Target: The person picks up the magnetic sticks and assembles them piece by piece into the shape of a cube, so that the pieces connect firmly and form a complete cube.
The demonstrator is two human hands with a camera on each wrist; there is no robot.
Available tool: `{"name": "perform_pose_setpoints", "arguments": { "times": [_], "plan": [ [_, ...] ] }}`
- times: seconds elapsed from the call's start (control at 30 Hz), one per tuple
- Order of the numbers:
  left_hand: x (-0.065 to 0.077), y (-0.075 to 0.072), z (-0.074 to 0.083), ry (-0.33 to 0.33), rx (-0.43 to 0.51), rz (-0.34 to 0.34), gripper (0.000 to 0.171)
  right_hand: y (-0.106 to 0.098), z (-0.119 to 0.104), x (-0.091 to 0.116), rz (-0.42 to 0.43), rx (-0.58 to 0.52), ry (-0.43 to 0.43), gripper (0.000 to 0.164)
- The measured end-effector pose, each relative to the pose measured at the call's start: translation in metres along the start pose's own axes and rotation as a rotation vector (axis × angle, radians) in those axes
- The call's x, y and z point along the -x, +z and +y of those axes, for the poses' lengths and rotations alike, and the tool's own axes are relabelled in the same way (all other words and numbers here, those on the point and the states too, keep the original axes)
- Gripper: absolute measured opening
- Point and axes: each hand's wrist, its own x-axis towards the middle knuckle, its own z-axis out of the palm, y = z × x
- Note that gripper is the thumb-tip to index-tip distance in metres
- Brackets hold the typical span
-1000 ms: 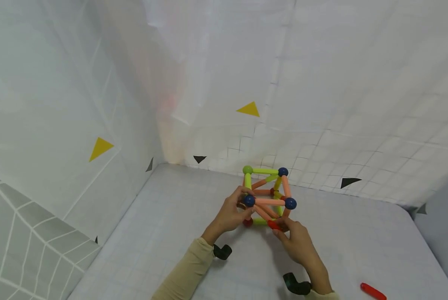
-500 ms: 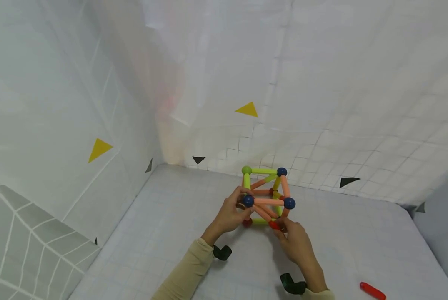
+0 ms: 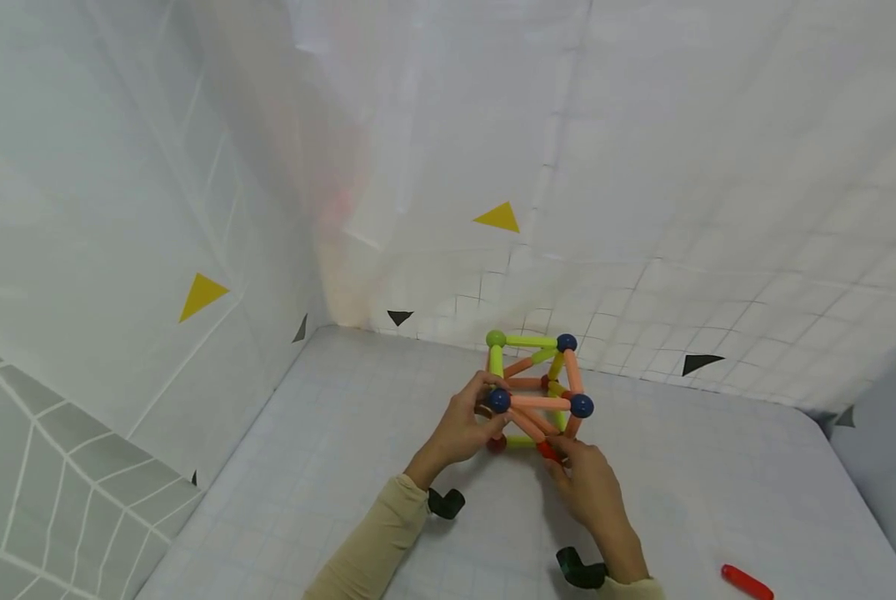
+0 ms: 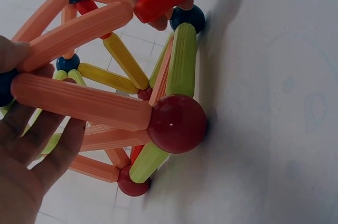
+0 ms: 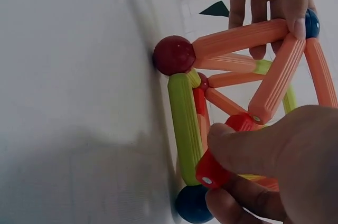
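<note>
A box-like frame of magnetic sticks and balls (image 3: 538,402) stands on the table in the head view. My left hand (image 3: 458,427) grips its front left corner by the upper blue ball (image 3: 499,401), thumb on a slanting orange stick (image 5: 280,78). My right hand (image 3: 590,490) pinches a short red stick (image 4: 168,1) between thumb and fingers. One end of the red stick meets the orange stick's lower end. Its other end points toward a lower blue ball (image 5: 193,204); in the right wrist view I cannot tell if they touch. A red ball (image 4: 177,124) sits at the lower left corner.
Another red stick (image 3: 748,582) lies on the table (image 3: 718,483) at the front right. A white wall (image 3: 643,208) rises right behind the frame. Dark curved pieces (image 3: 445,503) sit at both wrists.
My right hand and wrist have shifted slightly left, and the red stick has turned more into line with the slanting orange stick. My left hand and the frame stay in place.
</note>
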Motion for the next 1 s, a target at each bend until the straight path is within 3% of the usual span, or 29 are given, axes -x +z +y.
{"name": "perform_pose_setpoints", "arguments": {
  "times": [0.17,0.4,0.6,0.73,0.87,1.0],
  "plan": [
    [0.000,0.001,0.000,-0.007,0.000,0.001,0.045,-0.002,-0.002,0.000,-0.003,0.013,0.053,0.033],
    [0.000,0.002,-0.001,0.011,-0.003,0.007,0.043,-0.013,0.004,0.002,-0.019,-0.019,0.149,0.040],
    [0.001,0.002,-0.002,0.000,0.004,0.004,0.044,-0.023,0.012,0.004,-0.084,-0.169,0.225,0.037],
    [0.001,0.002,-0.001,-0.006,0.004,0.002,0.043,-0.026,0.016,0.005,-0.086,-0.199,0.190,0.035],
    [0.001,0.001,0.000,-0.002,0.006,-0.001,0.043,-0.026,0.014,0.004,-0.064,-0.126,0.115,0.036],
    [0.000,0.001,0.001,0.001,0.011,-0.001,0.043,-0.021,0.006,0.003,0.002,-0.036,0.070,0.026]
  ]
}}
